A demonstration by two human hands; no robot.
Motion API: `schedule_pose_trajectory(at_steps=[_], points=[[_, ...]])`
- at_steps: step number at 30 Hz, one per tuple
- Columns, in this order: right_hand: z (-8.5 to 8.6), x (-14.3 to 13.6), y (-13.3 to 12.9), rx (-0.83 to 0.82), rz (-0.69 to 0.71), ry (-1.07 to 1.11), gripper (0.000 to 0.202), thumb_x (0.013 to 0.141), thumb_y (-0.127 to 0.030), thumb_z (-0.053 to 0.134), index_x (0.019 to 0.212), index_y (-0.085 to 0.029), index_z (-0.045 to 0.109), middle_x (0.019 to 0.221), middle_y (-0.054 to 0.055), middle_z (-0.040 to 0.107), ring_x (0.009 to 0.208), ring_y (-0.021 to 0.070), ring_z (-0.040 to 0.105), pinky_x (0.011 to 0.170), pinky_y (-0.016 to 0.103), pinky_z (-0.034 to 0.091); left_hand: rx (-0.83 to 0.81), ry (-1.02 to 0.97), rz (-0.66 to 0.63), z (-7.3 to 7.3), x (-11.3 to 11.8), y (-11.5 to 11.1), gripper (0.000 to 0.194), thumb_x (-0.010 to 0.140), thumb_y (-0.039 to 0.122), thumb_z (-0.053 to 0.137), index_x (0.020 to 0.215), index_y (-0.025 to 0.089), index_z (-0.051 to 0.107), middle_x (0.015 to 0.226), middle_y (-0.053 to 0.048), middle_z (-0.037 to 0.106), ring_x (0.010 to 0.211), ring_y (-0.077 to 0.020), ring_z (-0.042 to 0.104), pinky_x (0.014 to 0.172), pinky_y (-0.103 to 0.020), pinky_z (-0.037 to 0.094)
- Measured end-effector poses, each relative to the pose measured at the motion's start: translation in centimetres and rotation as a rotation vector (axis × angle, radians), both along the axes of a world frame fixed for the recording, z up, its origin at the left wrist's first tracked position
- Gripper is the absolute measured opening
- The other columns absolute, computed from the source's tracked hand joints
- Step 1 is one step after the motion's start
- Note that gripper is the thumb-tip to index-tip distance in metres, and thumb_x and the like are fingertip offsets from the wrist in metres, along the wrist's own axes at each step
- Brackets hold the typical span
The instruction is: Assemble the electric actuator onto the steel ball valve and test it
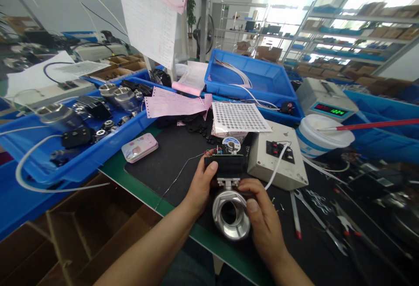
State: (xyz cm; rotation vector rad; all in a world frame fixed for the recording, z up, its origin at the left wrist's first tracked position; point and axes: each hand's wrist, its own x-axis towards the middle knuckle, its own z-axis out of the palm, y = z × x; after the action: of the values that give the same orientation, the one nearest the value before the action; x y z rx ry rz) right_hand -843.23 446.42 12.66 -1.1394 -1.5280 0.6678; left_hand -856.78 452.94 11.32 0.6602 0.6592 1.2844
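Observation:
A motorised ball valve stands upright between my hands: a steel valve body (231, 215) with a round bore below, and a black actuator box (225, 166) on top with its circuit board and small wires exposed. My left hand (202, 182) is closed on the actuator's left side, thumb across its front. My right hand (262, 216) is closed round the right side of the steel body, thumb near the bore's rim. Behind the actuator lies a solder wire spool (231, 143); a thin strand of wire (178, 173) runs left across the black mat (153, 177).
A grey box with terminals (278, 157) stands close on the right, a white tub (322, 139) behind it. Wrenches (319, 220) and pliers (345, 222) lie at right. A blue bin (108, 148) with valves and a pink-lidded tin (140, 147) are at left.

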Motion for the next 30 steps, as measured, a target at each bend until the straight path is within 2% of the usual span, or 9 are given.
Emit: schedule_pose_trajectory(at_steps=[5, 8, 23, 30], points=[[0.4, -0.9, -0.1, -0.208, -0.149, 0.091, 0.032, 0.092, -0.049, 0.04, 0.105, -0.024, 0.054, 0.096, 0.004, 0.062, 0.093, 0.0206, 0.057, 0.081, 0.031, 0.043, 0.024, 0.025, -0.005, -0.2, -0.1, 0.1, 0.041, 0.083, 0.043, 0.058, 0.118, 0.022, 0.052, 0.109, -0.005, 0.066, 0.097, -0.0234, 0.063, 0.082, -0.034, 0.049], [0.6, -1.1, -0.2, -0.296, -0.171, 0.131, 0.039, 0.09, -0.053, 0.043, 0.113, -0.022, 0.05, 0.098, 0.005, 0.064, 0.093, 0.0208, 0.059, 0.081, 0.031, 0.044, 0.025, 0.037, -0.009, -0.2, -0.1, 0.1, 0.044, 0.082, 0.044, 0.059, 0.12, 0.022, 0.051, 0.112, -0.005, 0.065, 0.097, -0.024, 0.062, 0.08, -0.034, 0.05], [1.0, -0.7, -0.3, -0.295, -0.151, 0.11, 0.03, 0.09, -0.046, 0.044, 0.108, -0.024, 0.054, 0.095, 0.002, 0.065, 0.088, 0.0189, 0.06, 0.078, 0.029, 0.044, -0.011, 0.035, 0.0, -0.3, 0.2, 0.1, 0.053, 0.08, 0.045, 0.062, 0.126, 0.023, 0.05, 0.123, -0.007, 0.061, 0.105, -0.0271, 0.06, 0.08, -0.035, 0.053], [1.3, -0.5, -0.2, -0.26, -0.148, 0.071, 0.023, 0.091, -0.043, 0.044, 0.097, -0.023, 0.056, 0.089, 0.001, 0.064, 0.081, 0.0177, 0.059, 0.073, 0.027, 0.043, -0.028, 0.041, 0.014, -0.3, 0.3, 0.0, 0.054, 0.079, 0.047, 0.062, 0.125, 0.023, 0.05, 0.121, -0.007, 0.062, 0.103, -0.027, 0.061, 0.081, -0.037, 0.053]])
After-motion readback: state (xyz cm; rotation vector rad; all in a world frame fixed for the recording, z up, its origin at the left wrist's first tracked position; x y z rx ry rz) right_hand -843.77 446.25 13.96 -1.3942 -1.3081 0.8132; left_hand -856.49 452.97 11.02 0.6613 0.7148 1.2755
